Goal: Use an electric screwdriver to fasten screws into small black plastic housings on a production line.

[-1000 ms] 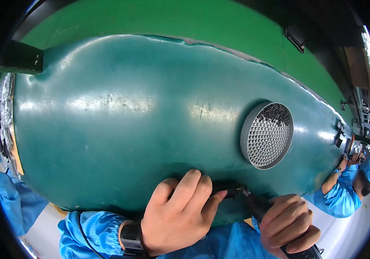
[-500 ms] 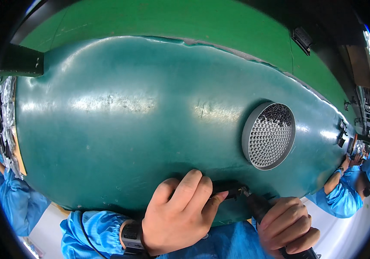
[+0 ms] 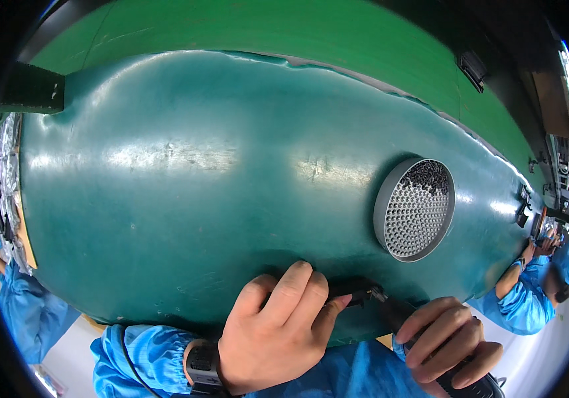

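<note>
My left hand (image 3: 278, 331) is closed over a small black part (image 3: 354, 290) at the near edge of the dark green belt (image 3: 185, 186); only the part's right end shows past my fingers. My right hand (image 3: 447, 341) grips a black powered screwdriver (image 3: 397, 312), which slants up to the left with its tip touching the black part. Both sleeves are blue, and a black watch sits on my left wrist.
A round grey perforated dish (image 3: 414, 209) holding small dark screws sits on the belt to the right. Another person in blue (image 3: 530, 298) works at the far right. A blue sleeve (image 3: 26, 305) and a tray of silvery parts (image 3: 2, 179) are at left.
Both hands stay on the part and the screwdriver. The view has shifted slightly, so the dish sits a little further right.
</note>
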A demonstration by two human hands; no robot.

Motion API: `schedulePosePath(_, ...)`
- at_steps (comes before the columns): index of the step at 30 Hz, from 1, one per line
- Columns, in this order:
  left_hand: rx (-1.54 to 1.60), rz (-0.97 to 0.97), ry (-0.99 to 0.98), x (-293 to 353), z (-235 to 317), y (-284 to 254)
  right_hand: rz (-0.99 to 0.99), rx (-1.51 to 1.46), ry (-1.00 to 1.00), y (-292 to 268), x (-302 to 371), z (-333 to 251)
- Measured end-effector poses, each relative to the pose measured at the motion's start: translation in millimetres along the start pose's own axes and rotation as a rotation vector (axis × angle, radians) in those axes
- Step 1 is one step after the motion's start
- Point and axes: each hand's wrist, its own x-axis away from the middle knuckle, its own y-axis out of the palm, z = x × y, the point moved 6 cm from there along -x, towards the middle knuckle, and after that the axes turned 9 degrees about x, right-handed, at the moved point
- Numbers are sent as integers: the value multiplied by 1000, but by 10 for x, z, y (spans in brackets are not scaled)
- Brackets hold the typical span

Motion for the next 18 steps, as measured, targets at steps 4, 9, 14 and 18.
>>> schedulePosePath(4, 19, 20, -14, 11, -4, 23, -54, -53, 55, 13, 0, 7)
schedulePosePath(9, 51, 77, -18, 64, 2, -6, -163, -150, 36, -33, -44, 35)
schedulePosePath(14, 28, 57, -87, 70, -3, 12, -50, -146, -36, 14, -33, 105)
schedulePosePath(18, -44, -91, -99, 82, -17, 33, 21, -50, 13, 20, -79, 91)
